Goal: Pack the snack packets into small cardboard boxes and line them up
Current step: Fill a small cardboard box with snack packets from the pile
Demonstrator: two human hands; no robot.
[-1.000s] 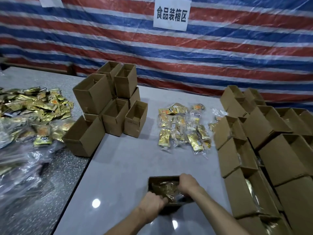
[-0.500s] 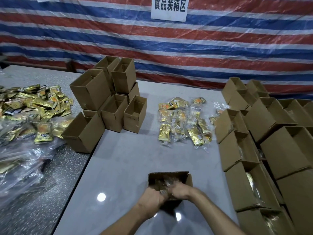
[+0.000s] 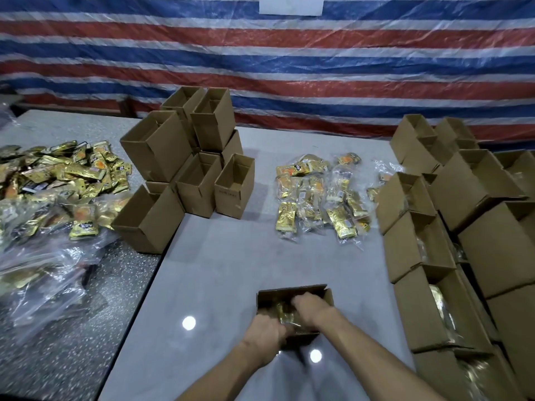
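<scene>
view: head camera, looking down across a grey table (image 3: 225,270)
open box (image 3: 289,293): on the grey table near its front edge, straight ahead, mouth up, gold packets (image 3: 285,314) lying inside
left hand (image 3: 265,332): at the near left corner of the open box, fingers curled over the rim and gripping it; slightly blurred
right hand (image 3: 311,308): knuckles up, fingers sunk among the gold packets in the box; pinching or merely pressing, cannot tell
loose packets (image 3: 321,198): scattered cluster farther back on the same table, well apart from the open box
empty boxes (image 3: 188,169): piled at the far left of the grey table, some upright, some tilted, the nearest one reaching onto the speckled table (image 3: 72,328)
filled boxes (image 3: 419,247): rows along the right side, touching one another, gold showing in the nearest
packet heap (image 3: 66,175): large mound on the speckled table, clear plastic bags (image 3: 43,270) spread in front of it
backdrop: red, white and blue striped tarp (image 3: 260,68), white sign (image 3: 291,4) cut off at the top edge
</scene>
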